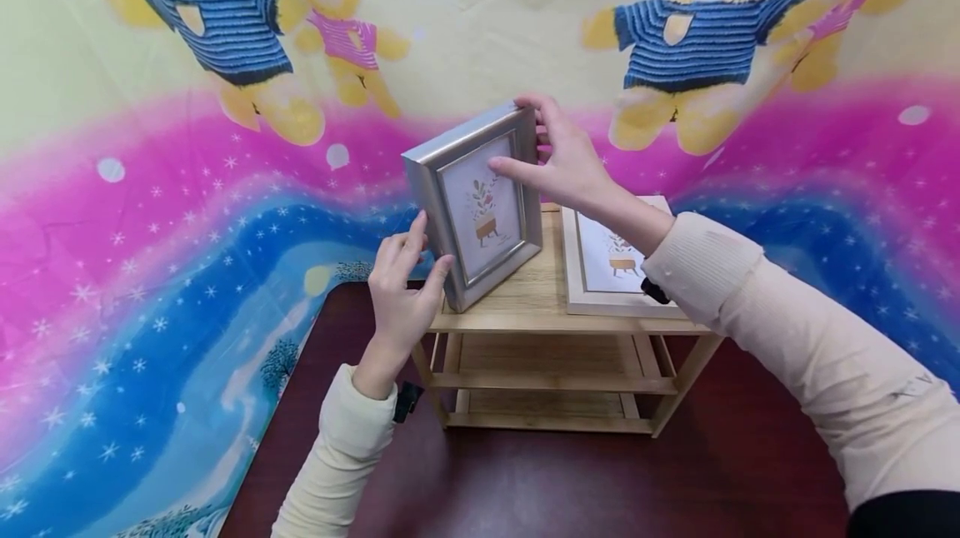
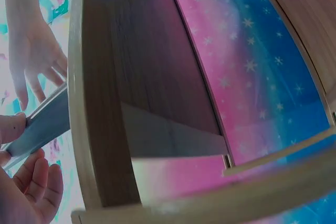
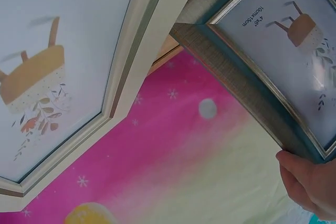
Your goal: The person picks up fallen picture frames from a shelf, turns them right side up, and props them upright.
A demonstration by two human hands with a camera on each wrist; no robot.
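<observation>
A silver-grey picture frame stands tilted on the left part of a small wooden rack's top; a potted-plant print shows behind its glass. My left hand holds its lower left side; in the left wrist view, thumb and fingers lie on either side of the frame's edge. With the fingers at the upper right corner and the thumb over the glass, my right hand grips the same frame. To its right, a cream picture frame with a similar print lies on the rack, partly hidden by my right forearm.
Below the top, the rack has two lower shelves. It stands on a dark red-brown table with a rounded corner at the left. Behind hangs a colourful cloth with printed bears and snowflakes.
</observation>
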